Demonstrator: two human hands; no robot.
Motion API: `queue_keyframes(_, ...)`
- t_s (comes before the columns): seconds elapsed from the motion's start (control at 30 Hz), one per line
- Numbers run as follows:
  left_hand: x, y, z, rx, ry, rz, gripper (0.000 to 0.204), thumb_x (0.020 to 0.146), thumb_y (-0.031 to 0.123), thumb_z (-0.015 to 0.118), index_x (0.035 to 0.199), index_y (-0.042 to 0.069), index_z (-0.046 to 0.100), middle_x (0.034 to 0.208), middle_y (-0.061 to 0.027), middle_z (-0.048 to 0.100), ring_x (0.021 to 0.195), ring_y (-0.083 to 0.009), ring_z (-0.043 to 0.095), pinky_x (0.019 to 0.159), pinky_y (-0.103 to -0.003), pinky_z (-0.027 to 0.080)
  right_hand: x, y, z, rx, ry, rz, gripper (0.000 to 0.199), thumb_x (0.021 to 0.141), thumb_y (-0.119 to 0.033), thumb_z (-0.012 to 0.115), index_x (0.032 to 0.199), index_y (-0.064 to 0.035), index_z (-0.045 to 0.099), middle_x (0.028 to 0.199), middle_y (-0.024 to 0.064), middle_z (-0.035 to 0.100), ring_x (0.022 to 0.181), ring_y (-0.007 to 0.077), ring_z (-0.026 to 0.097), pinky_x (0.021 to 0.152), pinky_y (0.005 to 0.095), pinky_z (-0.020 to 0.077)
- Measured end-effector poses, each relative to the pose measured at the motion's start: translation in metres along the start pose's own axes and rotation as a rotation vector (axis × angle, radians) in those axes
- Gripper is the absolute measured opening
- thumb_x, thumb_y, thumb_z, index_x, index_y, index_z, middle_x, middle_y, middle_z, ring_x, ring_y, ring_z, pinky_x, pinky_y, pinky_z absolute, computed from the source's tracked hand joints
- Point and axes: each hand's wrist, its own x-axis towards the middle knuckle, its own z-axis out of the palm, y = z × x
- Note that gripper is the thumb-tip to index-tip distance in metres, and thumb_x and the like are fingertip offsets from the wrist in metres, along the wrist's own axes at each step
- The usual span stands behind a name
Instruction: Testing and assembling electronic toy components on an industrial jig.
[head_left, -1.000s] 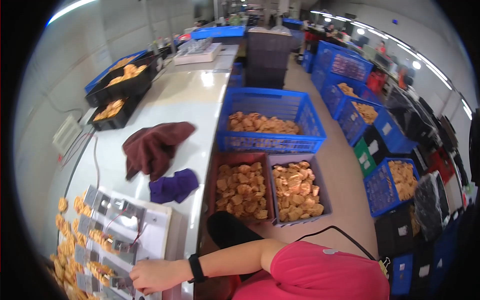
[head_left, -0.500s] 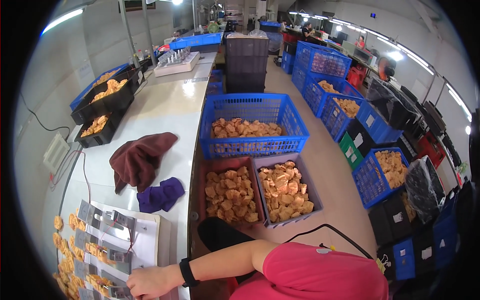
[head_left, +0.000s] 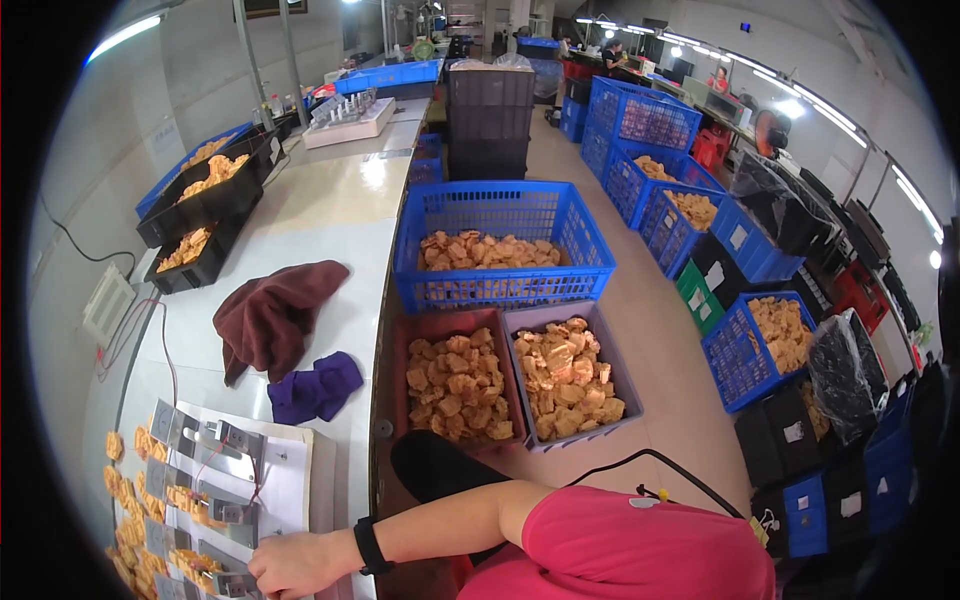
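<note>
Right hand [head_left: 295,565] lies at the near edge of a white board [head_left: 292,470] on the counter [head_left: 340,215]. Its fingers are bent down onto the metal clips [head_left: 225,440] there. Cannot tell whether they pinch a clip or only rest on it. Black wristband [head_left: 370,545] on that arm. Left hand out of view.

Change over the last second: the view has lifted and swung out toward the aisle, while the hand has kept its place on the lowest row of clips. Judgement: the work at the board goes on by touch, with the eyes elsewhere.

- Small orange pieces [head_left: 128,500] sit in rows along the board's left side, among the clips and on the counter beside them. Thin red wires run off the board.
- Just beyond the board: purple cloth [head_left: 315,385], and behind it, touching, a brown cloth [head_left: 270,315].
- On the floor beside the counter: red bin [head_left: 455,322] and grey bin [head_left: 625,385], side by side, both heaped with orange pieces.
- Behind those, a blue crate [head_left: 500,190], partly filled with the same.
- Farther up the counter: black trays [head_left: 170,225] of orange pieces at the left edge.
- Far: more blue crates line the aisle, with people at benches beyond, too small to read.
</note>
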Motion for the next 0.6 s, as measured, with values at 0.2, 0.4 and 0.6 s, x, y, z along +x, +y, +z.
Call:
queue_keyframes(0.2, 0.0, 0.004, -0.001, 0.026, -0.01, -0.024, 0.037, 0.091, 0.015, 0.059, 0.127, 0.008, 0.064, 0.088, -0.0136, 0.067, 0.073, -0.0293, 0.061, 0.067, -0.04, 0.048, -0.001, 0.001, 0.002, -0.023, 0.032, -0.019, 0.012, 0.069, -0.023, 0.075, 0.074, -0.0133, 0.075, 0.079, 0.0085, 0.061, 0.082, 0.0308, 0.06, 0.075, 0.0417, 0.047)
queue_keyframes(0.4, 0.001, 0.008, -0.002, 0.031, -0.014, -0.038, 0.037, 0.091, 0.016, 0.059, 0.127, 0.009, 0.064, 0.104, -0.0159, 0.069, 0.084, -0.0326, 0.065, 0.075, -0.041, 0.05, 0.001, 0.006, 0.007, -0.052, 0.01, -0.013, 0.013, 0.068, -0.025, 0.074, 0.075, -0.0138, 0.075, 0.079, 0.0086, 0.062, 0.082, 0.0309, 0.061, 0.075, 0.0422, 0.0473)
queue_keyframes(0.6, 0.001, 0.013, -0.004, 0.035, -0.018, -0.032, 0.037, 0.092, 0.015, 0.059, 0.128, 0.008, 0.064, 0.109, -0.017, 0.069, 0.088, -0.0338, 0.065, 0.078, -0.042, 0.051, 0.0, 0.007, 0.009, -0.04, 0.06, -0.029, 0.012, 0.068, -0.024, 0.074, 0.074, -0.0143, 0.075, 0.078, 0.008, 0.063, 0.081, 0.0299, 0.062, 0.074, 0.0417, 0.0473)
